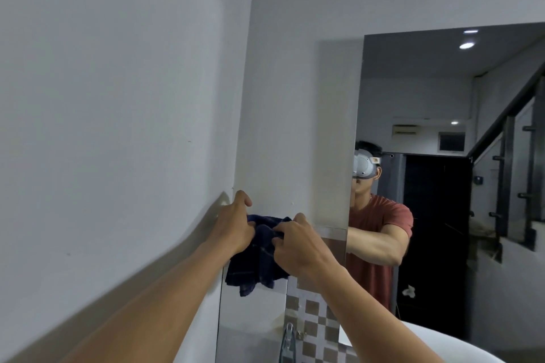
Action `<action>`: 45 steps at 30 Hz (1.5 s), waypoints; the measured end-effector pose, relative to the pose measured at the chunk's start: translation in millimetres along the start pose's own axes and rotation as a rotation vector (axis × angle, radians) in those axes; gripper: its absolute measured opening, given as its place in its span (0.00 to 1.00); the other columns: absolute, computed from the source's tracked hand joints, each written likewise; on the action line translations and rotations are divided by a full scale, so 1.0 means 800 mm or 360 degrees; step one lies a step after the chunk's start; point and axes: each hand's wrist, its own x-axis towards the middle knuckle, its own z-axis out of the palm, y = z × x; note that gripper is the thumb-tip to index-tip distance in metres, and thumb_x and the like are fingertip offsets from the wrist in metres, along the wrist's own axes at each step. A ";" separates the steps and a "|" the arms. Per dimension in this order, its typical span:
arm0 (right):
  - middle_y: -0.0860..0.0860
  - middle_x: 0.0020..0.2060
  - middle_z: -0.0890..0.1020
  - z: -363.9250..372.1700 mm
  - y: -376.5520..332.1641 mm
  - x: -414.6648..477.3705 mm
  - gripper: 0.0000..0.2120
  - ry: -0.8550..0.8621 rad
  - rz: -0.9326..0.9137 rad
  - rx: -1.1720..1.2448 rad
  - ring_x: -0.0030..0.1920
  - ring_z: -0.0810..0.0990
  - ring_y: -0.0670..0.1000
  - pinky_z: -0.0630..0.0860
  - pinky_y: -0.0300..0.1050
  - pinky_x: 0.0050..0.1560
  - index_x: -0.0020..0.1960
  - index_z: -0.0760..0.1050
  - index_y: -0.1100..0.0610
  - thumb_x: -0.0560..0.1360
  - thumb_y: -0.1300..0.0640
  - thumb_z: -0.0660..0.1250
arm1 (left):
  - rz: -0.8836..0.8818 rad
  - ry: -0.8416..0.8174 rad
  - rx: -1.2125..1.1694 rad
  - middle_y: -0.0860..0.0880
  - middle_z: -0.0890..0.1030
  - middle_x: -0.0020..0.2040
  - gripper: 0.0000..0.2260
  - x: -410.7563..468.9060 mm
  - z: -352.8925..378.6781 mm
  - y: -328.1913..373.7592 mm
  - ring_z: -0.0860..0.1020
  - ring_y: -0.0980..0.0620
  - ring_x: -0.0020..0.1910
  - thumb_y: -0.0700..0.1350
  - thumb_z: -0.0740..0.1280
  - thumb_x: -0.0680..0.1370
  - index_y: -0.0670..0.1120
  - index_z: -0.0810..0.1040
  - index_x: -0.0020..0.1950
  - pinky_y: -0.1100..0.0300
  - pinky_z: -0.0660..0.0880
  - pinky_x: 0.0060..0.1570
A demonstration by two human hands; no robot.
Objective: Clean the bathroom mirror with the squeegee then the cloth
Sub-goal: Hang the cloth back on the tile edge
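A dark blue checked cloth (259, 256) hangs bunched in front of the wall near the mirror's left edge. My left hand (236, 224) grips its upper left part. My right hand (298, 242) pinches its upper right part. The mirror (442, 127) fills the right side of the view and reflects a person in a red shirt with a headset. No squeegee is in view.
A white wall (118, 127) fills the left half. Below the hands are a chrome tap (287, 339), brown-and-white checked tiles (315, 321) and the white rim of a basin (442, 345) at the bottom right. The mirror reflects a staircase and a dark doorway.
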 end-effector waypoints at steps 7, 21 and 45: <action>0.50 0.63 0.73 0.014 0.009 -0.001 0.14 0.0188 -0.0178 -0.0183 0.62 0.68 0.55 0.70 0.48 0.60 0.61 0.76 0.53 0.77 0.55 0.60 | 0.0390 0.0112 0.0519 0.51 0.81 0.56 0.12 -0.014 -0.007 -0.007 0.74 0.47 0.52 0.40 0.65 0.78 0.51 0.79 0.58 0.55 0.74 0.51; 0.53 0.58 0.78 0.035 0.035 0.007 0.22 0.0138 -0.0187 0.0310 0.58 0.76 0.55 0.75 0.51 0.56 0.70 0.65 0.45 0.78 0.54 0.65 | 0.0303 -0.0035 0.0540 0.50 0.83 0.55 0.14 -0.044 -0.001 -0.019 0.73 0.45 0.59 0.49 0.63 0.81 0.57 0.75 0.66 0.56 0.69 0.48; 0.48 0.61 0.78 0.040 0.043 -0.006 0.23 0.0264 -0.0248 0.0247 0.62 0.72 0.52 0.73 0.48 0.62 0.75 0.65 0.49 0.81 0.50 0.62 | 0.0458 0.0308 0.0467 0.58 0.80 0.62 0.17 -0.053 0.013 -0.030 0.70 0.50 0.51 0.46 0.66 0.79 0.59 0.76 0.67 0.56 0.70 0.54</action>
